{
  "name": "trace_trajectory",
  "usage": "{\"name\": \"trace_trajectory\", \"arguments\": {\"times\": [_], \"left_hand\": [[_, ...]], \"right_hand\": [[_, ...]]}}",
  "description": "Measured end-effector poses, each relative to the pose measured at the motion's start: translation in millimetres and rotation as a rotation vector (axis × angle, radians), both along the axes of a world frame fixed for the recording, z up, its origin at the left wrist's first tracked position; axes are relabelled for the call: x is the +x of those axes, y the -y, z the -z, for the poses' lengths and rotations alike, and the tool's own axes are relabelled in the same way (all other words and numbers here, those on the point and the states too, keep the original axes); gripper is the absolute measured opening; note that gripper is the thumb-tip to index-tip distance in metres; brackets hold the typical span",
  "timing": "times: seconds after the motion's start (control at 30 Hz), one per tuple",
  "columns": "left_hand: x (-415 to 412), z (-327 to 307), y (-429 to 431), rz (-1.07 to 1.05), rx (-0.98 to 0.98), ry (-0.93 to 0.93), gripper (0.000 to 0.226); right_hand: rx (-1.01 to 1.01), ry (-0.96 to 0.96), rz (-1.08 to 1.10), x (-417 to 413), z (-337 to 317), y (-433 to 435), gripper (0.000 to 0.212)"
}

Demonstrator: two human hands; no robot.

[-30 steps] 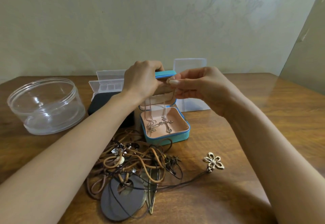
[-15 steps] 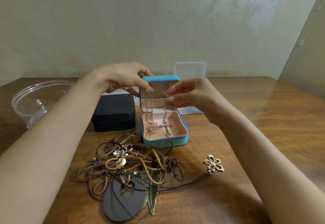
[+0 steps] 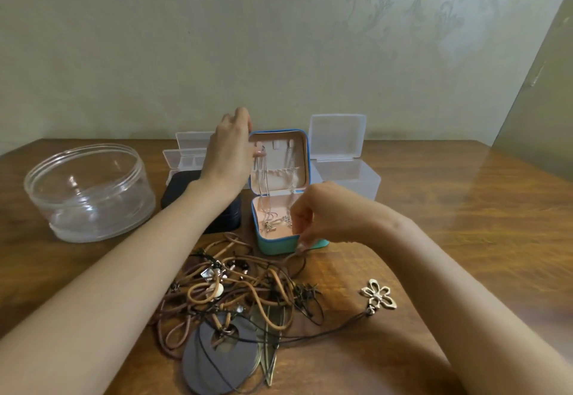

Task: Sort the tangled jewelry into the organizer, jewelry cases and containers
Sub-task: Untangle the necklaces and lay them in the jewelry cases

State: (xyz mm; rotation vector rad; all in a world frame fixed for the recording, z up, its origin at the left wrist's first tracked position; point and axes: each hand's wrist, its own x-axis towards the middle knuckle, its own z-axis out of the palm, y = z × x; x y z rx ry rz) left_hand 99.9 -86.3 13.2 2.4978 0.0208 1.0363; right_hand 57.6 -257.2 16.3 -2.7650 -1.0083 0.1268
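Note:
The teal jewelry case [image 3: 290, 245] stands open at the table's middle, its lid [image 3: 279, 159] upright. Silver chains [image 3: 263, 190] hang from the lid's hooks down into the pink base, where their pendants lie. My left hand [image 3: 228, 156] is at the lid's left edge and pinches the top of a chain by a hook. My right hand [image 3: 325, 213] hovers over the base with curled fingers; its fingertips pinch a brown cord [image 3: 296, 253] at the case's front edge. That cord belongs to the tangle of cords and pendants [image 3: 245, 289] in front.
A flower pendant [image 3: 378, 295] on a dark cord lies right of the tangle, a grey disc pendant [image 3: 214, 363] at its near end. A black case [image 3: 176, 191] sits under my left forearm. A clear round container [image 3: 90, 190] stands left; a compartment organizer [image 3: 187, 154] and a clear lidded box [image 3: 344, 162] stand behind.
My right hand has dropped from the lid to the case's front edge and reached a brown cord. My left hand stays at the lid's left side. The lid's inside now shows.

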Motion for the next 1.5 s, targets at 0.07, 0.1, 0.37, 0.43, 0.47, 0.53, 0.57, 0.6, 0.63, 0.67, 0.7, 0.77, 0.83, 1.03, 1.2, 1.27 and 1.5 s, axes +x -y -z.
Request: {"name": "trace_trajectory", "arguments": {"times": [0.07, 0.1, 0.37, 0.43, 0.47, 0.53, 0.57, 0.6, 0.63, 0.67, 0.7, 0.77, 0.83, 1.03, 1.2, 1.27, 1.5], "left_hand": [[3, 5, -1, 0.023, 0.092, -0.009, 0.022], [4, 6, -2, 0.028, 0.132, -0.028, 0.026], [-39, -21, -3, 0.152, 0.118, 0.029, 0.040], [-59, -20, -9, 0.191, 0.172, 0.021, 0.033], [-69, -18, -12, 0.221, 0.189, 0.017, 0.029], [-87, -10, -20, 0.282, 0.191, 0.009, 0.024], [-94, -5, -24, 0.310, 0.171, 0.010, 0.022], [-100, 0, -28, 0.333, 0.145, 0.017, 0.021], [-104, 4, -31, 0.342, 0.124, 0.025, 0.020], [-107, 8, -35, 0.338, 0.112, 0.032, 0.019], [-108, 9, -38, 0.327, 0.101, 0.036, 0.017], [-109, 10, -44, 0.297, 0.067, 0.044, 0.015], [-109, 8, -46, 0.260, 0.048, 0.040, 0.009], [-115, 3, -52, 0.282, 0.180, -0.675, 0.029], [-116, 12, -52, 0.416, 0.217, -0.807, 0.029], [-116, 7, -54, 0.471, 0.195, -0.814, 0.021], [-115, 7, -60, 0.497, 0.223, -0.850, 0.014]], "right_hand": [[0.040, 0.004, 0.020, 2, 1, 0, 0.016], [0.054, 0.010, 0.022, 2, 3, -1, 0.017], [0.109, 0.220, 0.116, 14, 16, 0, 0.020], [0.126, 0.209, 0.127, 16, 15, 3, 0.018], [0.136, 0.207, 0.129, 15, 14, 5, 0.018], [0.148, 0.216, 0.113, 14, 12, 5, 0.017], [0.149, 0.224, 0.101, 14, 12, 5, 0.016], [0.149, 0.233, 0.094, 13, 12, 4, 0.015], [0.150, 0.244, 0.090, 12, 12, 4, 0.014], [0.156, 0.257, 0.089, 12, 11, 4, 0.013], [0.164, 0.273, 0.090, 11, 12, 3, 0.013], [0.195, 0.291, 0.094, 11, 13, 0, 0.010], [0.247, 0.296, 0.102, 10, 14, -1, 0.008], [0.558, 0.262, -0.020, -5, 11, -13, 0.003], [0.524, 0.062, -0.215, -23, 14, -30, 0.006], [0.567, 0.043, -0.204, -23, 15, -30, 0.009], [0.573, 0.025, -0.165, -23, 14, -28, 0.019]]}}
